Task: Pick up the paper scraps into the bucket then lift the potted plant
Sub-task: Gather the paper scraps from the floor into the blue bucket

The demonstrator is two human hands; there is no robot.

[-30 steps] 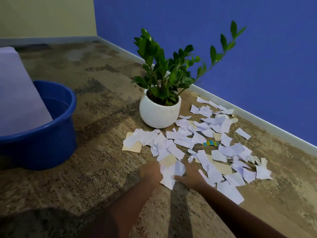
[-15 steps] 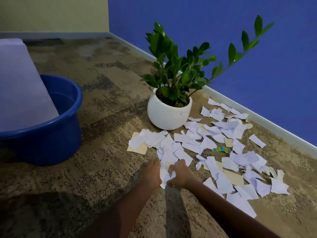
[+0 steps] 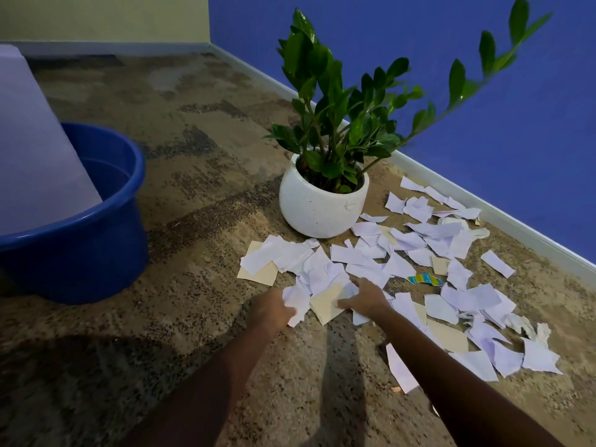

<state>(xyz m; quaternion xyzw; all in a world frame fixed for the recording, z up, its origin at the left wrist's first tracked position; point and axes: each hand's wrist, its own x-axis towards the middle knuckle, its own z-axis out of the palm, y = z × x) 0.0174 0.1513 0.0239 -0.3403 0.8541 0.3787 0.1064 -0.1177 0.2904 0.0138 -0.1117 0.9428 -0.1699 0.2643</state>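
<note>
Two hands, both closed on paper, work the near edge of the paper scraps (image 3: 464,298) strewn over the carpet (image 3: 209,162). Half a sec. ago the fists sat almost touching round one white bunch. Now they're apart, w/ a cream piece (image 3: 325,304) showing between them. The left hand (image 3: 271,309) grips crumpled white bits. The right hand (image 3: 366,298) has its fingers curled over the cream piece and a white scrap. Both have pushed a little further into the pile.

The bucket (image 3: 96,253), blue, stands on the carpet well left of the pile. A pale panel (image 3: 32,140) covers the left part of its mouth; can't tell what it is. The potted plant (image 3: 322,208), white pot w/ glossy green leaves, stands upright beyond the hands, and scraps touch its base at front and right. Most scraps run on to the right, a striped scrap (image 3: 424,279) among them. The farthest lie against the skirting board (image 3: 548,245) under the blue wall (image 3: 548,140).
</note>
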